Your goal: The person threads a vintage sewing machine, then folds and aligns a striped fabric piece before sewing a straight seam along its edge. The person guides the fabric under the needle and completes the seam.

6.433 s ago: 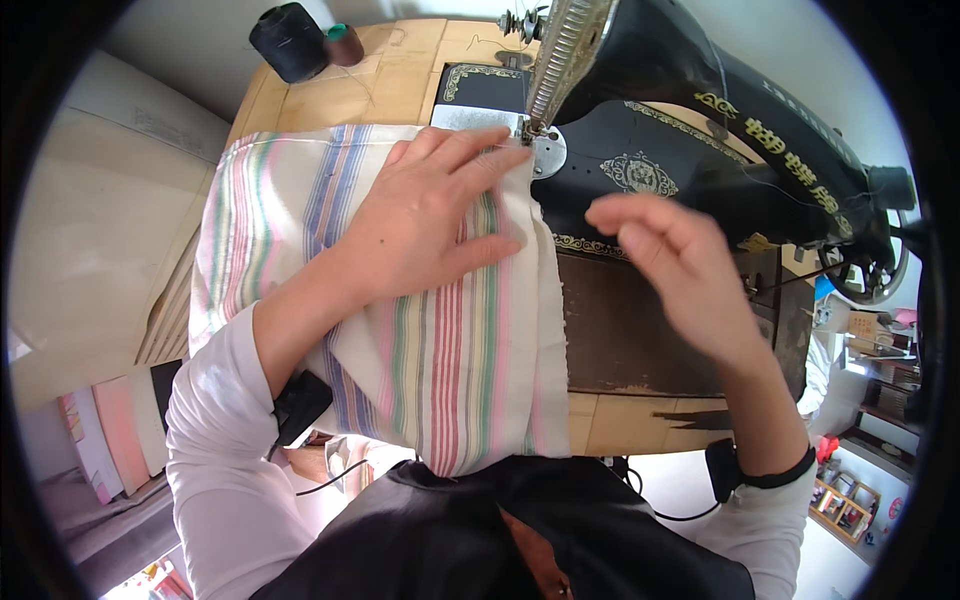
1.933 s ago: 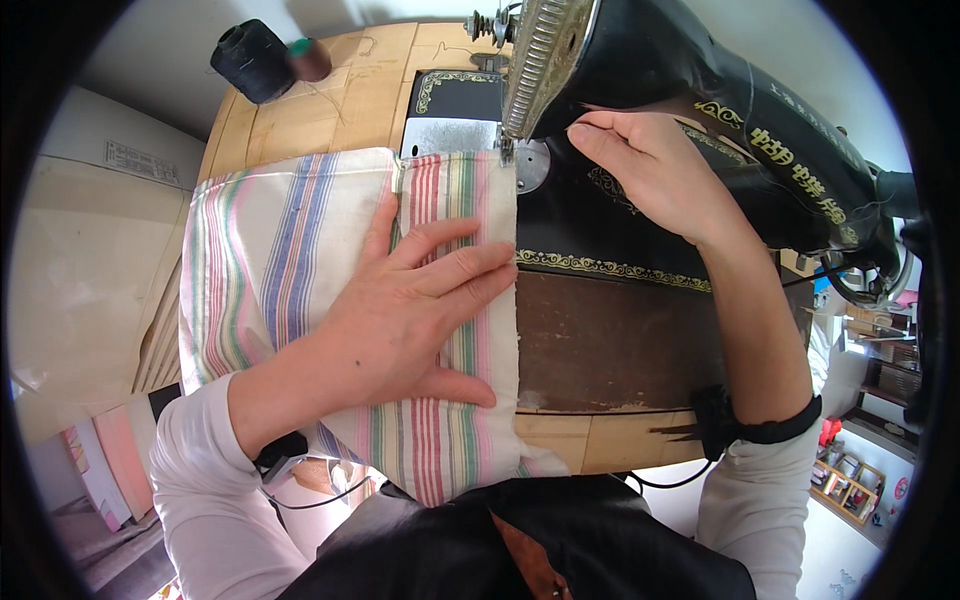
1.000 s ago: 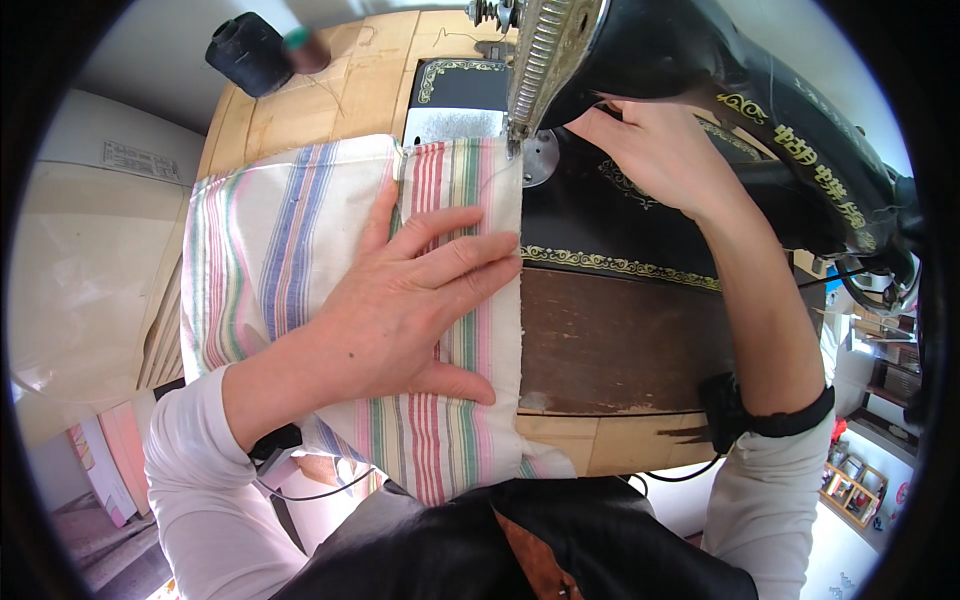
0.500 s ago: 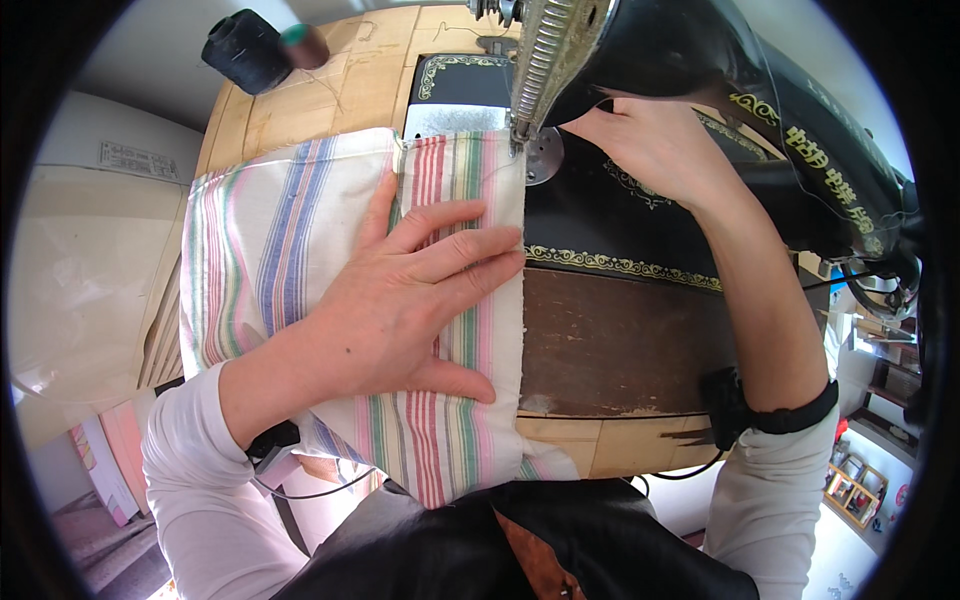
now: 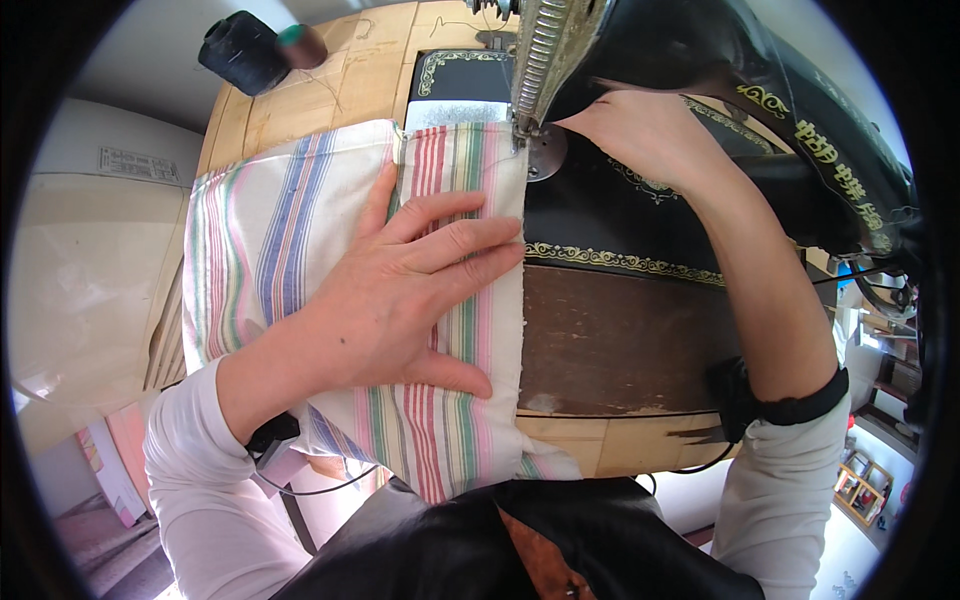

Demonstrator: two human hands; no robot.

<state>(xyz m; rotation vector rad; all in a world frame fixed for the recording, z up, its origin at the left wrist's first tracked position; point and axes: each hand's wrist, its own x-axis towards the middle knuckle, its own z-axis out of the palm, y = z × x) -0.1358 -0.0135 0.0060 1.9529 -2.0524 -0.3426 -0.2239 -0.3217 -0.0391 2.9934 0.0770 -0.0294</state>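
A striped cloth (image 5: 310,220), cream with red, green, pink and blue bands, lies folded across the sewing machine's bed and hangs over the table's near edge. Its right edge runs up to the needle and presser foot (image 5: 521,135). My left hand (image 5: 405,285) rests flat on the cloth, fingers spread toward that edge. Past the needle, my right hand (image 5: 645,140) reaches under the arm of the black sewing machine (image 5: 690,50). Its fingertips are hidden behind the machine's head, so whether they grip anything does not show.
At the far left of the wooden table (image 5: 375,60) stand a black thread cone (image 5: 240,52) and a smaller brown spool (image 5: 303,46) with a green top. A dark brown board (image 5: 620,340) lies in front of the machine bed. A pale panel (image 5: 90,270) borders the left.
The cloth and my left hand sit very slightly farther from me, with the view itself shifted a little. My right hand stays beside the needle area, turned slightly.
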